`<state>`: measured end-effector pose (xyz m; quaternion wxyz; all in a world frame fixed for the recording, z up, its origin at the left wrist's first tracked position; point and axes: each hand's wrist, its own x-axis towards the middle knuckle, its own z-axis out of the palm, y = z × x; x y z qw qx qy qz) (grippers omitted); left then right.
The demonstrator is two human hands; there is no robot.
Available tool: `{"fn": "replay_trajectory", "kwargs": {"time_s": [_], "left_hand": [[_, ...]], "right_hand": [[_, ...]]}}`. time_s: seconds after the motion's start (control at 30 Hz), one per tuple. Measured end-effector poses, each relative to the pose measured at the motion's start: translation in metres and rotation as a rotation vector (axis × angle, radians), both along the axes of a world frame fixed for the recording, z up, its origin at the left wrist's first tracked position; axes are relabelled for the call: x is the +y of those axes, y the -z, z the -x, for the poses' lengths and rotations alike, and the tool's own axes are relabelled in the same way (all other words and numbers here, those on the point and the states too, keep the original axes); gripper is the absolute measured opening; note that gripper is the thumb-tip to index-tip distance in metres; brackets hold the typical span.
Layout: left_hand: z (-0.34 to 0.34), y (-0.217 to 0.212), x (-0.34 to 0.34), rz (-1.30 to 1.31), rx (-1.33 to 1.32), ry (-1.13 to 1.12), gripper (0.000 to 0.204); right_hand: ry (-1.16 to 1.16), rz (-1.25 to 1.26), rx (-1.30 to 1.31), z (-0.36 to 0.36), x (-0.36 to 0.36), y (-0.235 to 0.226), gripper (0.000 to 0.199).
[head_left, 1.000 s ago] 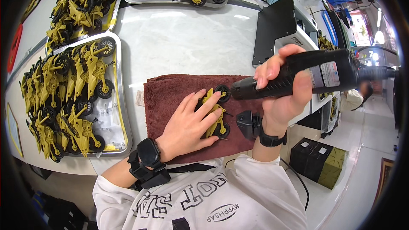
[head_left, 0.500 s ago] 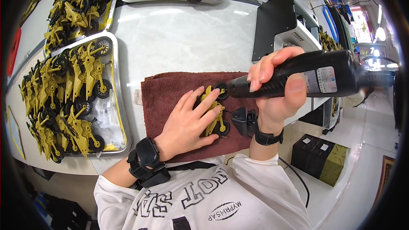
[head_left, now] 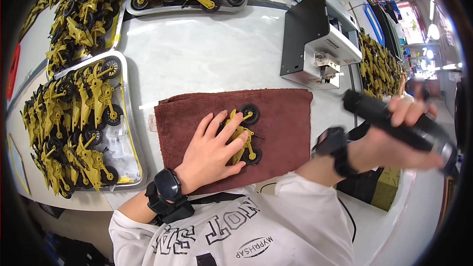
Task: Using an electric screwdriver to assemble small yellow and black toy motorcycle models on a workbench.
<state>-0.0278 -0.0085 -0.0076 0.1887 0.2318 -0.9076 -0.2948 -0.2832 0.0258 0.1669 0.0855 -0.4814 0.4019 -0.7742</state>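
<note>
On a folded brown towel point(head_left: 281, 128) lies a yellow toy motorcycle point(head_left: 246, 140) with black spoked wheels. My left hand point(head_left: 209, 145) rests over its body, fingers spread and stretched out, pressing from above; the hand hides much of the body. Both wheels show to the right of my fingers. Off to the right, beyond the towel, my right hand point(head_left: 389, 145) is wrapped round a black electric screwdriver point(head_left: 369, 106). The tool is tilted, its tip toward the upper left, and its rear end is smeared by motion.
A metal tray point(head_left: 133, 133) of similar motorcycles stands at the left. Another loaded tray point(head_left: 185, 12) and heaped motorcycles point(head_left: 81, 32) lie at the back. A black-and-white machine point(head_left: 320, 44) stands back right, with more yellow toys point(head_left: 379, 66) beside it.
My right hand has swung the electric screwdriver rightward and down, away from the motorcycle. My left hand stays on the motorcycle. The view has shifted slightly.
</note>
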Motion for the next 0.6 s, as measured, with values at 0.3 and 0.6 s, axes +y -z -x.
{"fn": "replay_trajectory", "kwargs": {"time_s": [0.3,0.6], "left_hand": [[0.002,0.005,-0.001,-0.069,0.123,-0.007,0.058],[-0.002,0.006,-0.002,-0.08,0.128,-0.023,0.057]], "right_hand": [[0.193,-0.159,-0.093,0.053,-0.056,0.016,0.054],[-0.194,-0.307,-0.141,0.001,-0.02,0.036,0.069]]}}
